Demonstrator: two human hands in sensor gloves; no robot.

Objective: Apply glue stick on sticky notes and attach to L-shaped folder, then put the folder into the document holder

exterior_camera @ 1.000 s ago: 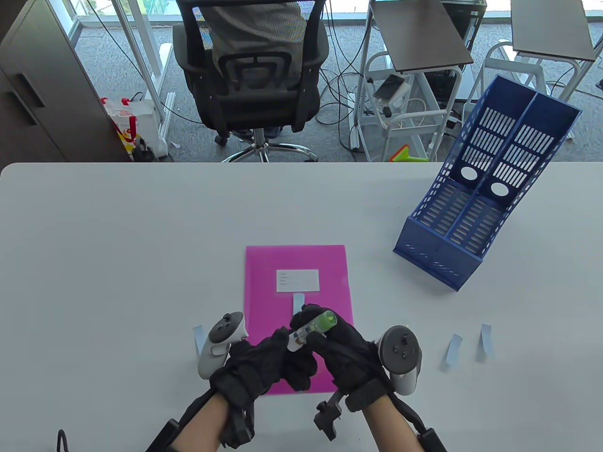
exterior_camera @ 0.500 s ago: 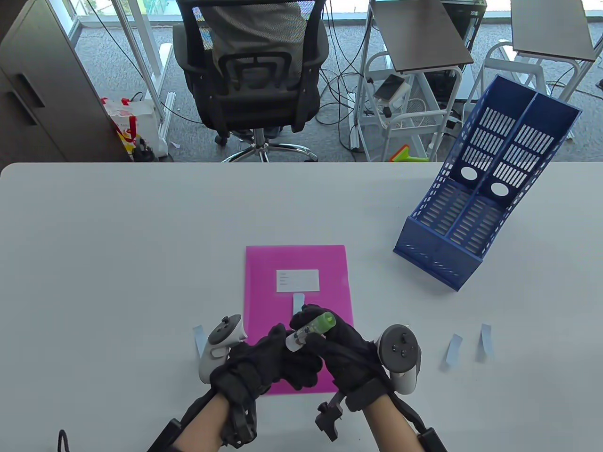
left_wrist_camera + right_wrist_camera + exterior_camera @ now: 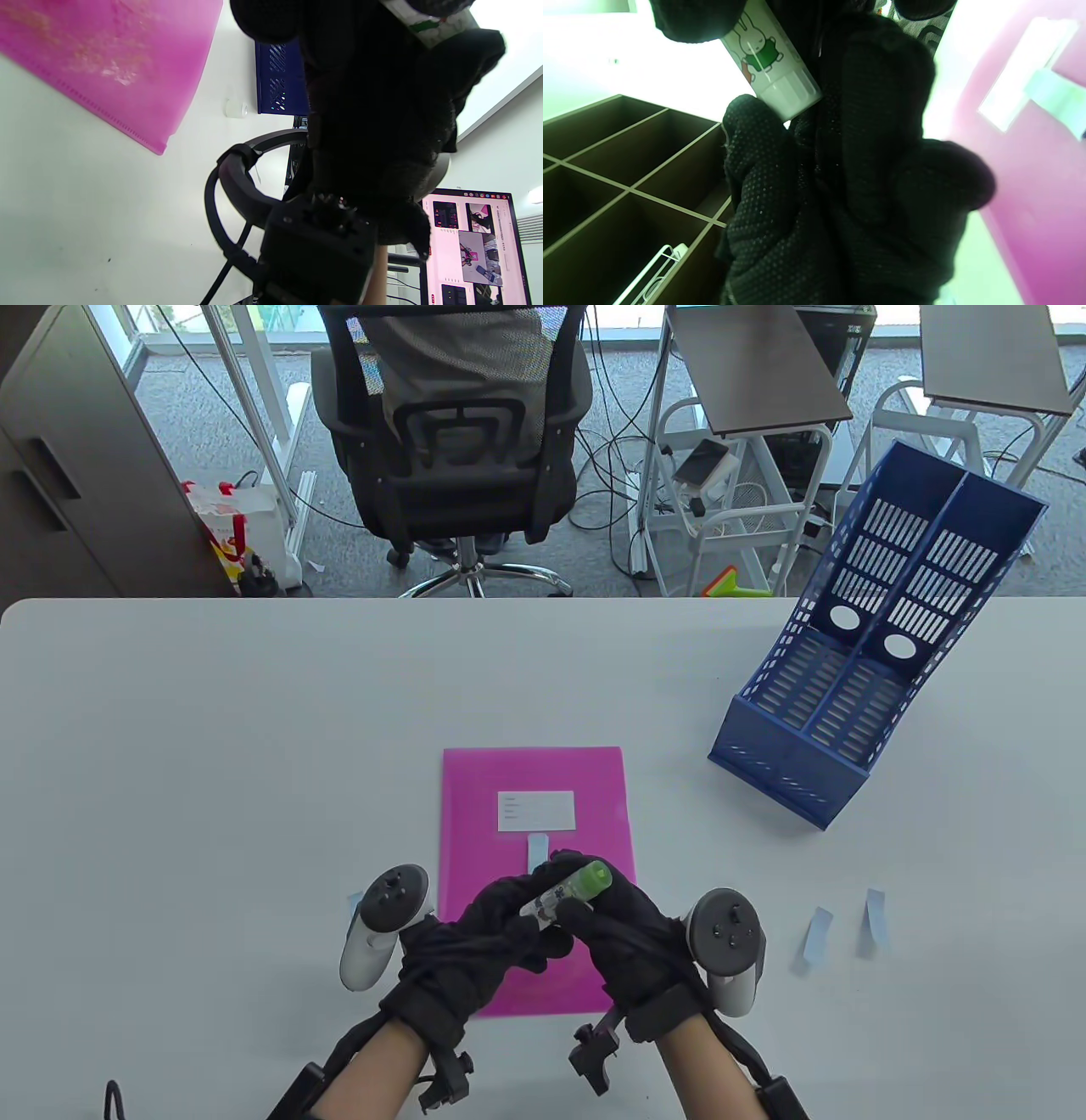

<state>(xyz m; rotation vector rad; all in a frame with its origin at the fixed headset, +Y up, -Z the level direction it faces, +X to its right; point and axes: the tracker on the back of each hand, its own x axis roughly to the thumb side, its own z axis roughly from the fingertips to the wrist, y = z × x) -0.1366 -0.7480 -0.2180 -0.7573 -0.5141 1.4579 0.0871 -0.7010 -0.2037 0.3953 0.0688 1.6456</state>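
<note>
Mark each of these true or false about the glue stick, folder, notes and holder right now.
1. Both hands hold the glue stick. True: the left hand and right hand both grip it.
2. The folder stands in the holder. False: it lies flat on the table, and the holder's compartments show nothing inside.
3. A note lies on the folder below its white label. True.
4. The glue stick's cap is red. False: its visible end is green.
5. Two loose notes lie on the table right of the hands. True.
</note>
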